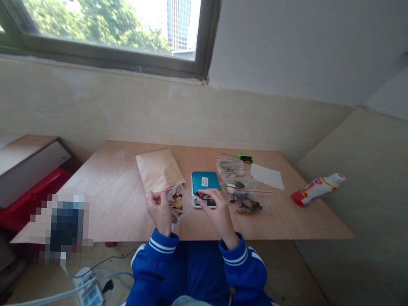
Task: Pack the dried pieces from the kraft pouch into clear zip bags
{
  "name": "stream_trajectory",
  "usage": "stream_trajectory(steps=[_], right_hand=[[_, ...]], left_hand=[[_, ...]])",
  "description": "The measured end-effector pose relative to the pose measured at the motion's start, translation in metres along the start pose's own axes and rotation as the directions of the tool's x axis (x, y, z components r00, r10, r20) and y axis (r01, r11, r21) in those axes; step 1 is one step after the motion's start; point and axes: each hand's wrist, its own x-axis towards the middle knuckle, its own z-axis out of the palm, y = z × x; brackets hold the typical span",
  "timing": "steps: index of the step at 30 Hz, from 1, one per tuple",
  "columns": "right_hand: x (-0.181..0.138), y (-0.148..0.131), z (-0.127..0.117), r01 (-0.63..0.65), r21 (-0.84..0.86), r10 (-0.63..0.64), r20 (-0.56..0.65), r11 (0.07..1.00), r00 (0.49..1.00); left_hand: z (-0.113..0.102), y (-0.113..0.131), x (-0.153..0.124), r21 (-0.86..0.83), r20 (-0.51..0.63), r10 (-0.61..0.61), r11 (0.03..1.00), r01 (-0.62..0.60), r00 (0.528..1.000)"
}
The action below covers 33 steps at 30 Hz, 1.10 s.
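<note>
My left hand [160, 210] grips a small clear zip bag [176, 201] with dark and tan pieces in it, just in front of a brown paper pouch [159, 170] lying on the wooden table [103, 198]. My right hand [216, 213] rests with its fingers on the front of a small scale [204, 187] with a teal top and a white label. Both sleeves are blue with white stripes.
Three filled clear zip bags [242, 187] lie in a row right of the scale, with a white sheet [267, 176] and a green-and-black marker [245, 158] behind. A red-and-white bottle [318, 188] lies off the table's right edge. A power strip [89, 292] with cables is on the floor at left.
</note>
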Motion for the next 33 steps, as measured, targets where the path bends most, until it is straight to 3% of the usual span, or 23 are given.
stream_trajectory(steps=[3,7,11,15,18,22,26,33], right_hand=[[0.003,-0.021,0.003,0.051,-0.017,-0.049,0.079,0.999,0.996],[-0.024,-0.014,0.023,-0.084,0.067,0.074,0.140,0.994,0.987],[-0.044,-0.010,0.048,-0.182,0.204,0.147,0.174,0.962,0.974],[-0.038,-0.020,0.054,-0.144,0.287,0.117,0.112,0.947,0.987],[-0.031,-0.021,0.042,-0.148,0.333,0.134,0.064,0.931,0.989],[-0.030,-0.014,0.023,-0.246,0.378,0.293,-0.073,0.893,0.953],[-0.033,-0.007,0.015,-0.314,0.361,0.379,-0.126,0.878,0.917],[-0.033,-0.001,0.012,-0.340,0.473,0.460,-0.164,0.813,0.873]], left_hand=[[0.001,0.003,-0.003,-0.137,0.016,-0.091,0.986,0.093,0.996],[0.001,0.008,-0.005,-0.290,-0.009,-0.196,0.939,0.185,0.981],[0.004,0.013,-0.014,-0.355,-0.047,-0.227,0.914,0.196,0.973],[0.004,0.019,-0.028,-0.395,0.107,-0.228,0.884,0.252,0.968],[-0.004,0.023,-0.030,-0.341,0.271,-0.160,0.906,0.250,0.949],[-0.016,0.021,-0.017,-0.172,0.284,-0.032,0.981,0.084,0.958],[-0.022,0.019,-0.003,-0.065,0.398,-0.032,0.996,0.063,0.917],[-0.027,0.015,-0.002,-0.072,0.443,-0.062,0.992,0.105,0.894]])
